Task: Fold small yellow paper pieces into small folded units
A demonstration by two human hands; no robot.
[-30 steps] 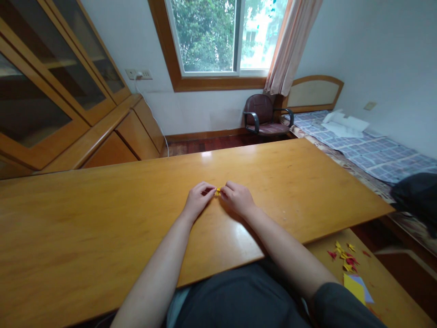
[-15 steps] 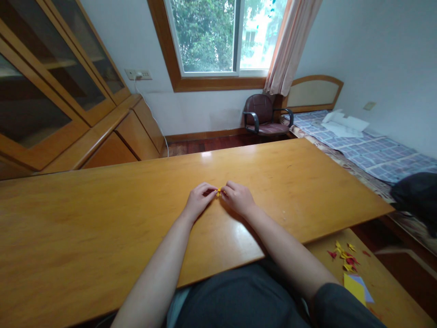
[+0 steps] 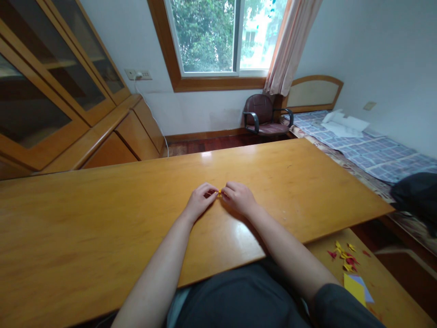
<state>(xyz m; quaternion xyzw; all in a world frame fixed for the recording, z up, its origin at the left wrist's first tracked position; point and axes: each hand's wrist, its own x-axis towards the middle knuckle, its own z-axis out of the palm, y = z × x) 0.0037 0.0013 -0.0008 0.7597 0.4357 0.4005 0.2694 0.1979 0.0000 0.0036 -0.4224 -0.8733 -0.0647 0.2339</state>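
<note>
Between my two hands is a small yellow origami paper (image 3: 220,193), mostly covered by the fingers, so its exact folded shape is unclear. My left hand (image 3: 202,199) pinches its left side between thumb and fingertips. From the other side, my right hand (image 3: 238,197) grips it with thumb and forefinger. Both hands stay low over the wooden table (image 3: 102,228), fingertips nearly meeting. Down at the right, a lower wooden surface (image 3: 327,248) carries several yellow and red folded paper cranes (image 3: 346,257), with yellow paper (image 3: 354,288) and lilac paper (image 3: 367,289) in front of them.
Along the left wall stands a glass-door cabinet (image 3: 82,123). A maroon armchair (image 3: 261,114) is below the window, beyond the table. The bed (image 3: 375,150) on the right holds white sheets (image 3: 344,124) and a black bag (image 3: 418,198).
My hands have barely shifted, both still pinching the yellow paper. Less of the paper shows below the fingertips now than before.
</note>
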